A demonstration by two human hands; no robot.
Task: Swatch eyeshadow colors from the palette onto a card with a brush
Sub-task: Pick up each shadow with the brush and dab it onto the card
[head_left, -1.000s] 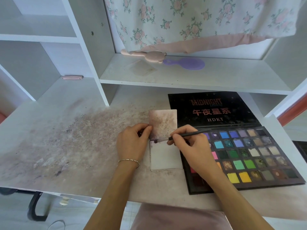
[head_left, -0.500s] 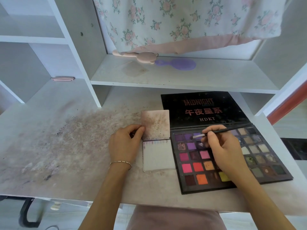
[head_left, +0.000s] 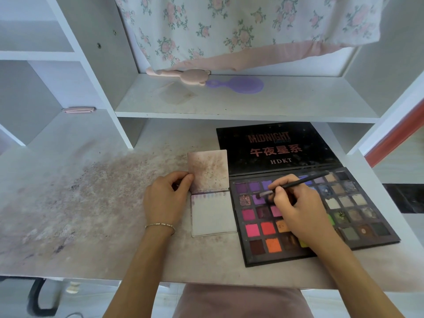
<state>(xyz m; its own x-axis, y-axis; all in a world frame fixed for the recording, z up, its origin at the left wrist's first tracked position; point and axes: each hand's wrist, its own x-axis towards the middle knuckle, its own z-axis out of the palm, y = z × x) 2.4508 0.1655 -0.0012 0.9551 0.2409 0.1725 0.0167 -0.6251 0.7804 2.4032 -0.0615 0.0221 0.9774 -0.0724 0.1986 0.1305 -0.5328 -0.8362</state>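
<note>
Palette [head_left: 358, 216] lies open on the desk [head_left: 80, 214], just right of the card [head_left: 212, 216]. Right hand [head_left: 300, 212] grips the brush [head_left: 296, 183], bristles down on a purple pan. Left hand [head_left: 166, 200] pinches the card's raised flap, holding it up. A faint swatch row marks the card's top edge.

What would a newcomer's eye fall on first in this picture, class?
The big eyeshadow palette lies open at the right of the desk, its bright pans in rows. The right hand holds a brush with its tip on a purple pan. Beside it, the left hand pinches the stained flap of the swatch card.
</note>
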